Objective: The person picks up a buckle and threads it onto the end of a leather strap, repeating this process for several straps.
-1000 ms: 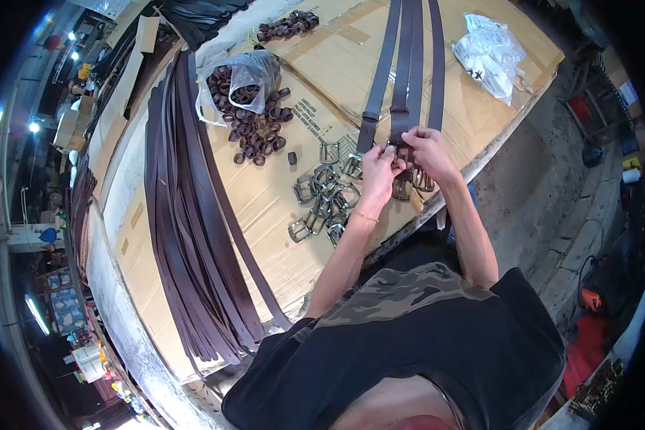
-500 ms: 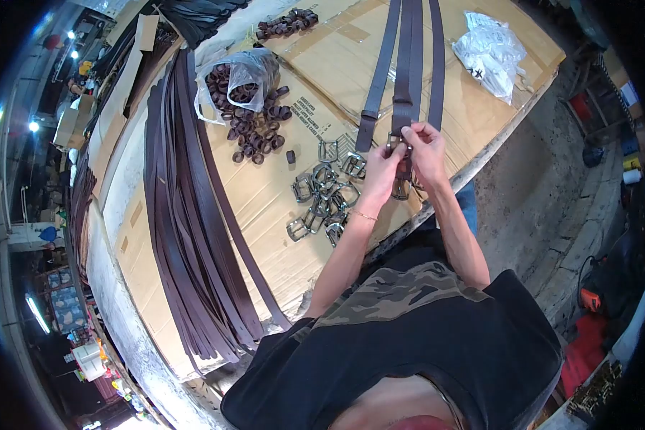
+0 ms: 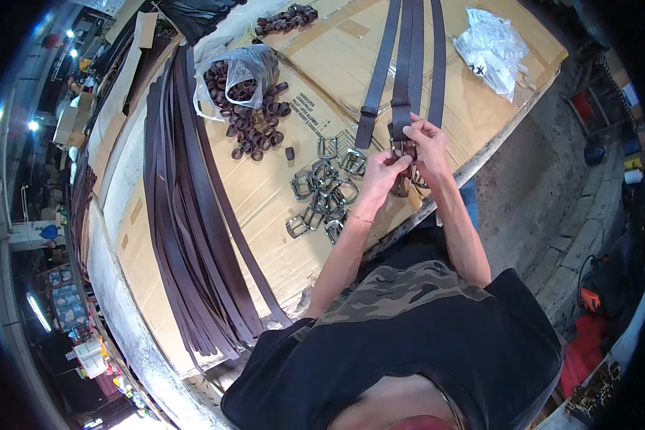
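Observation:
Dark brown belt straps (image 3: 408, 64) run down the cardboard from the far edge. At the near end of the middle one, both hands meet around a metal belt buckle (image 3: 401, 148). My left hand (image 3: 383, 172) pinches the buckle from the left, its thumb laid over it. My right hand (image 3: 430, 147) grips the strap end beside the buckle, thumb and fingers pressed together. Another strap (image 3: 366, 129), with a keeper loop on it, lies just left of them. Several loose buckles (image 3: 324, 188) are heaped left of my left hand. Fingers partly hide the buckle.
A thick bundle of brown straps (image 3: 193, 215) covers the left side of the cardboard (image 3: 279, 265). Small leather loops (image 3: 258, 132) spill from a clear plastic bag (image 3: 258, 68). More loops (image 3: 287, 20) sit at the back. A crumpled white bag (image 3: 489, 54) lies far right.
My left thumb has shifted slightly down and right over the buckle, and the right fingers have spread a little along the strap end. Both hands stay at the same belt.

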Demonstrator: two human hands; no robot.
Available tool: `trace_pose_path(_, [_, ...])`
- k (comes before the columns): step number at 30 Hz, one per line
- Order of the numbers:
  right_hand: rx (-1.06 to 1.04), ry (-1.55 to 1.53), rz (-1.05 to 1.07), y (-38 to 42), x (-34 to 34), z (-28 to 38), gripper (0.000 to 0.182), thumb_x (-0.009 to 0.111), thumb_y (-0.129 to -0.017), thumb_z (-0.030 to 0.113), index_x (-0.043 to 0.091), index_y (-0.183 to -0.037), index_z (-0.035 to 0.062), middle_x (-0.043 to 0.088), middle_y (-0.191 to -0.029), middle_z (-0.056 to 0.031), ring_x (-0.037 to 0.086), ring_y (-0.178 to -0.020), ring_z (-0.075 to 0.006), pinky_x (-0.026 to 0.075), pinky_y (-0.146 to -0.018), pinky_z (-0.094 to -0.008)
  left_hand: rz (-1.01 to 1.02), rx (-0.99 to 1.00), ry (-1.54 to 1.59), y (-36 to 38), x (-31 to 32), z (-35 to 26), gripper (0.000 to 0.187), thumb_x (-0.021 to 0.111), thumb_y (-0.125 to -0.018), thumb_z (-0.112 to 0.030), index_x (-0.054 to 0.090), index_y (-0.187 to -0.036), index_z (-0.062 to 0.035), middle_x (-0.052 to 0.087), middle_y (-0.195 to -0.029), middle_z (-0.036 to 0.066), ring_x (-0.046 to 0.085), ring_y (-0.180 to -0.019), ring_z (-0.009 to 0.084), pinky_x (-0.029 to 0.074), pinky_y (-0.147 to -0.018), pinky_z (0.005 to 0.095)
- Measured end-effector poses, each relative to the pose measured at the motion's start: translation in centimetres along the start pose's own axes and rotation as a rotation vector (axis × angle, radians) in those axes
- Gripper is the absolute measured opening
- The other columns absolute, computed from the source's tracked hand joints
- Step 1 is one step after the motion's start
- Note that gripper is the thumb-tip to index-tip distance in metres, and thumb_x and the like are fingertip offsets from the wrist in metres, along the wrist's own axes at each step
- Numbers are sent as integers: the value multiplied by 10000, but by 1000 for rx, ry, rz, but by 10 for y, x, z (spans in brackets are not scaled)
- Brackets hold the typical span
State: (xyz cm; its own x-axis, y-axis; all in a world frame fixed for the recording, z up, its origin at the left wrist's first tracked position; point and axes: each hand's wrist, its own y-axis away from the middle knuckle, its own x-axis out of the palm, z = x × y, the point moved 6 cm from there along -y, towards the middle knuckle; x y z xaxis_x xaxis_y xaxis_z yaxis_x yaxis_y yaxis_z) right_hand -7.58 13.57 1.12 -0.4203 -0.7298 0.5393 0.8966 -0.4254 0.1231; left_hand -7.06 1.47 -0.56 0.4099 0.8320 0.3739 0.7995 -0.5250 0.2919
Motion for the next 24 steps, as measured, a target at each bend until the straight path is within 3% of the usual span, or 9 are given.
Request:
trace_pose_path(1, [1,-1,0,-1,-4,5,65,618,-865,66,591,-823,24,619,-822,-34,565,-646,-88,469,-577,-236,-1,-1,0,0,-4,1,97,641,-879,-73,652,-941,1,651,-820,38,607,-709,101,481,-673,230])
trace_pose_path(3, [377,39,242,4,1,-3,149,598,-897,139,577,-931,-4,639,-889,-80,623,-724,-134,516,-627,-258,40,-12,9,3,-7,-1,111,661,-854,-41,658,-948,19,658,-828,52,627,-721,126,491,-663,242])
trace_pose_path(6, [547,78,344,13,9,7,266,603,-912,206,568,-996,-44,655,-938,-134,655,-788,-176,527,-683,-259,65,-50,13,7,-12,-3,122,673,-842,-39,654,-935,37,659,-819,69,639,-723,148,501,-648,254])
trace_pose_path(11, [618,136,313,12,9,7,327,605,-921,267,569,-1022,-42,650,-885,-90,643,-748,-160,536,-665,-286,66,-31,-56,8,-12,-9,121,680,-836,-41,649,-912,49,649,-777,82,635,-695,158,504,-622,262])
trace_pose_path(14, [537,41,313,5,5,-4,288,610,-918,217,598,-1007,-57,661,-939,-120,648,-790,-173,532,-703,-300,61,-39,-90,8,-12,-16,104,680,-837,-49,643,-862,45,644,-758,89,627,-665,158,500,-608,261])
trace_pose_path(20, [208,305,286,3,11,3,162,607,-880,34,659,-864,-118,656,-1060,-172,615,-866,-146,501,-752,-294,101,-139,-34,18,-13,-11,112,681,-835,-55,631,-804,40,643,-747,100,626,-653,165,502,-602,270])
trace_pose_path(22, [-41,446,277,-2,8,1,167,663,-840,75,673,-779,-81,614,-703,-19,477,-627,-62,413,-575,-257,91,-149,-137,16,-17,-14,109,677,-839,-57,631,-813,38,646,-752,100,627,-652,162,508,-616,276])
trace_pose_path(24, [-29,431,261,0,10,3,178,669,-835,79,661,-759,-81,581,-692,2,441,-619,-57,388,-564,-255,95,-120,-181,13,-13,-19,137,652,-877,-104,633,-839,27,642,-769,72,623,-686,139,507,-667,269])
